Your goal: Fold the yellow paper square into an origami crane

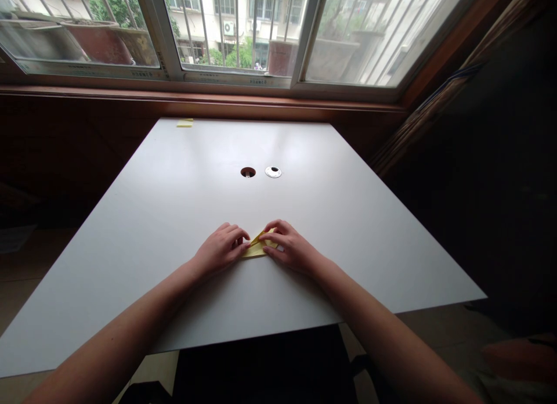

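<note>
Paper on table, between left hand and right hand; window behind.

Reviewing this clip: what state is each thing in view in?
Yellow paper: partly folded, a raised flap under the fingers.
Left hand: bent fingers at the paper's left end.
Right hand: fingers on the paper.
Yellow slip: flat, at the far edge of the white table.
Table hole: uncovered.
White disc: beside the hole.
Window: unclear whether fully shut.
</note>
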Demonstrator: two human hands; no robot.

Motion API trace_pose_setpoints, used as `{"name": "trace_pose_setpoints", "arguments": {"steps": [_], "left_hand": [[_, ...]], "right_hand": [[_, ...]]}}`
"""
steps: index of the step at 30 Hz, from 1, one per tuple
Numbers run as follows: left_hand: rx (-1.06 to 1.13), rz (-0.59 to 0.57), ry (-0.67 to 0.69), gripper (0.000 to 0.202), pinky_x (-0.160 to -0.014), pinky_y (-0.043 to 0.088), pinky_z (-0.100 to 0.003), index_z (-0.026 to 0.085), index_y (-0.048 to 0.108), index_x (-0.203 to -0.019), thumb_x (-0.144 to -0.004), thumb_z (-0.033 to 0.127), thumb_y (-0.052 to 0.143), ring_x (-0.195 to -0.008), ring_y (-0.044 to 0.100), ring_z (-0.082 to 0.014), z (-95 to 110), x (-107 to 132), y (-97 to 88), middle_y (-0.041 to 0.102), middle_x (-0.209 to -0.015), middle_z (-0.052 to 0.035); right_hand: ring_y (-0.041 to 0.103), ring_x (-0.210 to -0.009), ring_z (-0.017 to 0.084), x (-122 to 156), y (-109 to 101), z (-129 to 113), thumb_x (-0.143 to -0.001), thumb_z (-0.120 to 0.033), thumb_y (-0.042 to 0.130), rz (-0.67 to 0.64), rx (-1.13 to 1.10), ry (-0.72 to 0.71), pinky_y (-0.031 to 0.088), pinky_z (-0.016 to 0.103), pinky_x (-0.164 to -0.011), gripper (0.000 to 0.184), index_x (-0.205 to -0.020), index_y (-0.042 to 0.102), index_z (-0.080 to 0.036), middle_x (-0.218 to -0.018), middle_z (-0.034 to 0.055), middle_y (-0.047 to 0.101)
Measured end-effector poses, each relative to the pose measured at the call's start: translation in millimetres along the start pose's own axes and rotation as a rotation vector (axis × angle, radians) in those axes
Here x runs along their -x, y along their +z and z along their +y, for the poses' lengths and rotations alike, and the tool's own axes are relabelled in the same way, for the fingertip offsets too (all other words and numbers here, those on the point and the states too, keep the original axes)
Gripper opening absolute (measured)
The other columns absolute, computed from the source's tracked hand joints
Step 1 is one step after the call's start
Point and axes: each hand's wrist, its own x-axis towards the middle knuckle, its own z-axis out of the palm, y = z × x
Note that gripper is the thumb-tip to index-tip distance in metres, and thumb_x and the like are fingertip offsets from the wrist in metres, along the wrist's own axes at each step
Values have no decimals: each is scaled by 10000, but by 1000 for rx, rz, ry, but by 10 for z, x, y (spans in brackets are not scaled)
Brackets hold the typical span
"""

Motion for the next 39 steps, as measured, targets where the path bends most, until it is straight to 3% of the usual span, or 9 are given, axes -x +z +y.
{"name": "trace_pose_setpoints", "arguments": {"steps": [4,11,14,17,21,32,39], "left_hand": [[-43,13,-69,224,-776,422,-325,210,630,-938,-971,414,542,-785,515,-184,28,-26,21,625,-803,-13],[-110,96,-104,152,-835,461,-361,204,621,-1035,-953,320,566,-881,532,-213,-21,-28,79,622,-892,-35],[-192,131,-25,252,-940,459,-390,234,614,-1204,-966,285,552,-1041,523,-237,-36,-1,88,616,-1138,-68],[-283,65,124,362,-1027,417,-403,299,556,-1348,-1000,235,481,-1255,459,-252,-41,21,84,536,-1405,-40],[-353,-58,230,430,-1041,388,-400,301,492,-1425,-1010,200,442,-1414,362,-246,-54,39,76,544,-1449,-10],[-328,-46,227,364,-1012,399,-403,289,559,-1364,-1013,307,465,-1264,496,-239,-5,60,13,607,-1378,-25],[-288,-108,345,422,-1035,400,-375,278,482,-1433,-1017,223,436,-1270,497,-213,-68,97,-9,605,-1353,-61]], "right_hand": [[565,-1001,223,-11,6,3,-912,-254,646,4,46,-39,516,419,-919,277,-1186,684,-259,-1154,96,597],[560,-952,220,6,20,-3,-936,-247,614,5,113,-82,525,426,-901,262,-1188,686,-258,-1141,93,644],[560,-982,230,15,26,-11,-943,-245,604,12,145,-113,533,424,-910,262,-1193,683,-244,-1134,91,661],[562,-1045,246,25,28,-25,-954,-235,585,24,174,-152,533,439,-945,281,-1223,666,-229,-1141,92,673],[575,-1128,251,41,15,-40,-966,-208,559,36,170,-187,531,453,-991,302,-1255,643,-229,-1168,97,673],[621,-1185,235,110,-35,76,-978,-194,553,70,138,-162,549,436,-1025,304,-1263,648,-240,-1212,89,691],[589,-1261,230,139,-43,135,-989,-149,509,38,112,-158,535,441,-1058,342,-1295,630,-241,-1272,80,678]]}}
